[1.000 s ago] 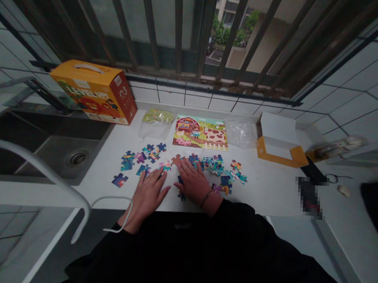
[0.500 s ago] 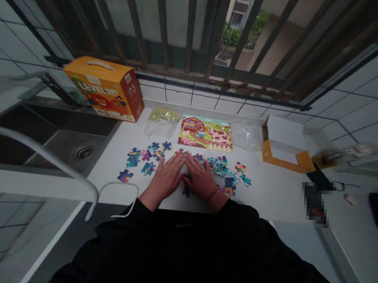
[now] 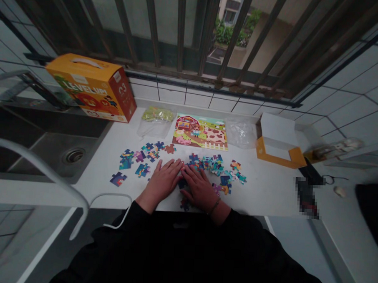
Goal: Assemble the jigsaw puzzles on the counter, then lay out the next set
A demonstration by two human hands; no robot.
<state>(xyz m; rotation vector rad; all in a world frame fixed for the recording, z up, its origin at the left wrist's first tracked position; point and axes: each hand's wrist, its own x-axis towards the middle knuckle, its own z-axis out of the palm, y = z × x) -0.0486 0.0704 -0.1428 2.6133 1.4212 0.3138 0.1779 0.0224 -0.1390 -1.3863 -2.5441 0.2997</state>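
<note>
And right in the thick of it: left hand [image 3: 164, 178] and right hand [image 3: 199, 190] low over the middle of the surface [image 3: 262, 194], fingertips almost meeting, fingers lightly bent, no clenched fist in sight! Any pinch between those fingertips? Impossible to tell from up here. Dark jigsaw pieces [image 3: 183, 193] just below and between the hands, partly hidden by the fingers. Best technique at this range: light fingertip contact, wrists low, no sweep into the neighbouring pieces. A looser scatter of jigsaw pieces [image 3: 132, 159] to the left, a denser cluster of jigsaw pieces [image 3: 217, 165] to the right, a lone brown piece [image 3: 170, 148] up near the farm picture card [image 3: 200, 132], all barn and cow patches. On either side of that card, a bag of green pieces [image 3: 157, 114] and a clear plastic bag [image 3: 241, 133]. Far left, the orange "LEVEL UP!" puzzle box [image 3: 91, 87], beside a steel sink [image 3: 57, 152] and under a curved white tap [image 3: 46, 168]. Far right, an open white-and-orange carton [image 3: 278, 141], then a pixelated, unreadable object [image 3: 307, 197]. Behind it all, white wall tiles [image 3: 351, 82] and a barred window [image 3: 181, 32], greenery beyond
</note>
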